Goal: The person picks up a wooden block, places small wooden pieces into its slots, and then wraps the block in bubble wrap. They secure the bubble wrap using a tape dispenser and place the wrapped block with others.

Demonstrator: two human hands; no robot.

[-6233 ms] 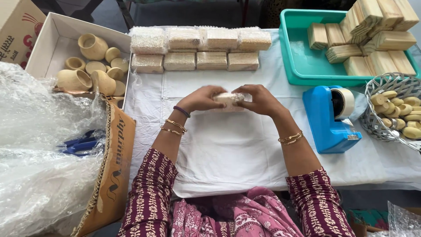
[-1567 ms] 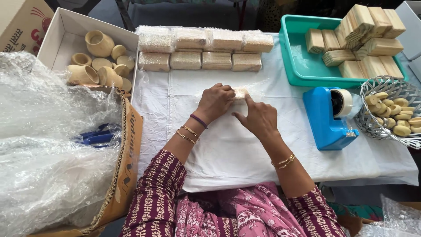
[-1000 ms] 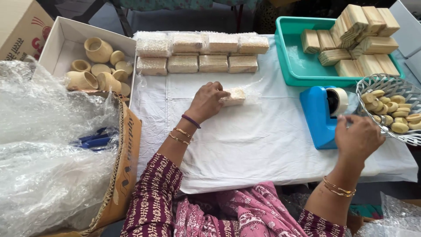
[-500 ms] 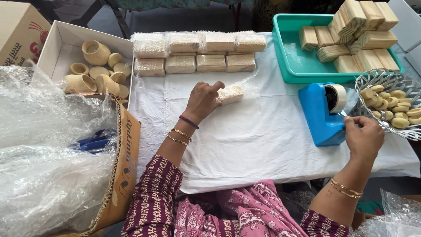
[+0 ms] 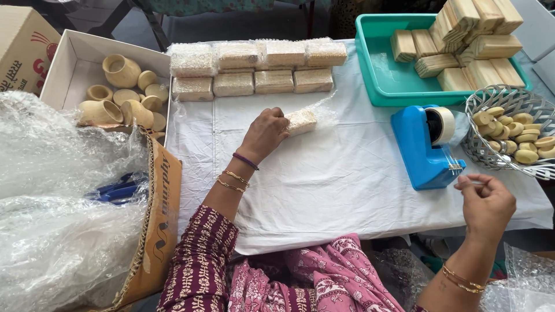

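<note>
My left hand (image 5: 265, 133) presses down on a small wooden block wrapped in bubble wrap (image 5: 302, 121), which lies on the white cloth (image 5: 324, 179) near the table's middle. Loose wrap sticks out at the block's right end. My right hand (image 5: 487, 203) is at the table's right front edge, just below the blue tape dispenser (image 5: 426, 147), with thumb and fingers pinched on a strip of clear tape pulled from its cutter. The strip itself is barely visible.
Several wrapped blocks (image 5: 257, 68) are lined up in two rows at the back. A teal tray (image 5: 386, 75) holds bare wooden blocks (image 5: 468, 43). A wire basket (image 5: 488, 156) of small pale pieces stands at right. At left are a white box of wooden cups (image 5: 118, 95) and heaped bubble wrap (image 5: 52, 219).
My right hand left the wrapped block, went to the tape dispenser and has drawn back toward me from its cutter. My left hand has stayed on the block.
</note>
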